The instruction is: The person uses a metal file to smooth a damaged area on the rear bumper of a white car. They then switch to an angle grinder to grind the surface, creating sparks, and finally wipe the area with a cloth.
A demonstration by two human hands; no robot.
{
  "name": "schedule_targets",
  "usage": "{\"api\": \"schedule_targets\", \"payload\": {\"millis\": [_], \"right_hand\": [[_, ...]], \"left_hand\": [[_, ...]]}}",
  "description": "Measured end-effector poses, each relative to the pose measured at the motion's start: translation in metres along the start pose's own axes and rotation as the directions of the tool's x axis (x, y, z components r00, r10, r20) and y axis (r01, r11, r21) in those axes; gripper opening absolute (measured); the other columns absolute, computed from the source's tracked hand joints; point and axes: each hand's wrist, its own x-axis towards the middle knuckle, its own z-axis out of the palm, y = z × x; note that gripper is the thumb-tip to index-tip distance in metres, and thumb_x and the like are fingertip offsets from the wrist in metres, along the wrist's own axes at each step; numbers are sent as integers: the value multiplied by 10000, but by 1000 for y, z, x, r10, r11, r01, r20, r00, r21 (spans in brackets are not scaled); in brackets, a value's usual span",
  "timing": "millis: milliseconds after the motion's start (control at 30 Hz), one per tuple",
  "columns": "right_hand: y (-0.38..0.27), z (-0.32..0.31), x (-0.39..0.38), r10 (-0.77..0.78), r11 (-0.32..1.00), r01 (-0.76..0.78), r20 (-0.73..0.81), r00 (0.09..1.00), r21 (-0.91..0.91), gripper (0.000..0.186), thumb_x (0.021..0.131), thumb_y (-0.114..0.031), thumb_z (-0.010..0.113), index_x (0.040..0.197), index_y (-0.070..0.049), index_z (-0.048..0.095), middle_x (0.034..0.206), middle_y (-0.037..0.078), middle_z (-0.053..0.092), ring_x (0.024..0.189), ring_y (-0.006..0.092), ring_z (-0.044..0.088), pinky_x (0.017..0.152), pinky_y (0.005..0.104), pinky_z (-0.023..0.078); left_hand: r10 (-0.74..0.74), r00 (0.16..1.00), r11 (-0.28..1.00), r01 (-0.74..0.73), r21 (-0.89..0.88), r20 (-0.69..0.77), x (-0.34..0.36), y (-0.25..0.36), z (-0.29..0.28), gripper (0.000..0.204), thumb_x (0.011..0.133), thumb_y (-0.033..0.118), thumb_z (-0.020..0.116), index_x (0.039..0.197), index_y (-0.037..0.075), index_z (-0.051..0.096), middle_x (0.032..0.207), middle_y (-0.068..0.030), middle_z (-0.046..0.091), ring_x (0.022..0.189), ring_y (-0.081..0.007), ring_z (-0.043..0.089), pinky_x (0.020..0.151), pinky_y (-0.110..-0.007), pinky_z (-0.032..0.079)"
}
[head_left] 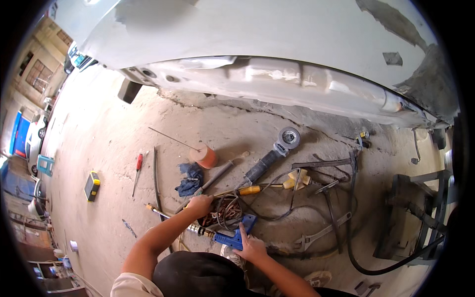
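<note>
From the head camera, saw a blue pistol-shaped tool (227, 241) just below the middle of the frame, with bright-blue casing, a stubby handle slanting toward the upper right, and a banded silver-and-brass barrel (195, 228) pointing left, partly hidden by the left forearm (157, 247); made out beyond the forearm a thin metal shaft (162, 213) with a brassy tip, roughly in line with the barrel; found the right hand (252, 247) grasping the tool at its rear, index finger stretched over the casing; noted the left hand (199, 206) above and left of it, fingers bent beside reddish-brown links (216, 218) and coiled grey cable (232, 208), but could not tell whether clenched on anything; saw near the centre a blue cloth (190, 182), an orange pot (208, 158) and an angle grinder (264, 165); saw also a red-handled screwdriver (139, 164) left of centre, an adjustable wrench (324, 231) toward the lower right, and a pale car body (272, 39) across the top.
</note>
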Motion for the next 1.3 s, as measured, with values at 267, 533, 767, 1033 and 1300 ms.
{"api": "schedule_targets", "payload": {"millis": [267,533,767,1033,1300], "right_hand": [[5,-2,-1,-36,999,36,98,995,8,1037,685,-490,674,1452,-95,99,683,146,636,580,326,615,539,416,492],[-8,-14,-5,2,1000,-2,-37,999,11,921,693,-511,662,1404,-68,280,796,168,618,691,339,615,595,441,491],[-49,-40,43,-32,994,75,-452,891,77,740,660,-481,713,1170,4,483,1048,202,547,960,376,526,830,455,438],[-77,-34,76,385,859,-271,-200,901,434,722,686,-420,718,1173,40,447,892,245,621,844,420,595,738,471,480],[-72,-9,90,257,919,-166,-225,940,359,576,743,-410,656,1109,20,541,805,230,636,783,406,615,685,454,497]], "left_hand": [[178,979,970,-158,187,-98,-10,-4,-12,140,753,97,534,838,66,640,830,-136,663,790,-293,654,672,-397,520],[47,992,969,-16,245,-119,-41,-17,-56,98,726,94,549,754,84,642,765,-113,655,758,-259,653,655,-372,515],[119,990,955,-93,281,-80,-61,-20,-61,110,742,142,551,797,80,623,763,-106,637,759,-266,638,642,-381,505],[78,991,969,-51,241,-107,-63,-30,-53,103,735,132,550,783,77,623,760,-112,640,756,-275,639,647,-381,509],[-205,961,978,210,4,-184,-84,-71,-39,149,746,180,556,744,67,653,707,-167,625,711,-329,633,637,-437,499]]}}
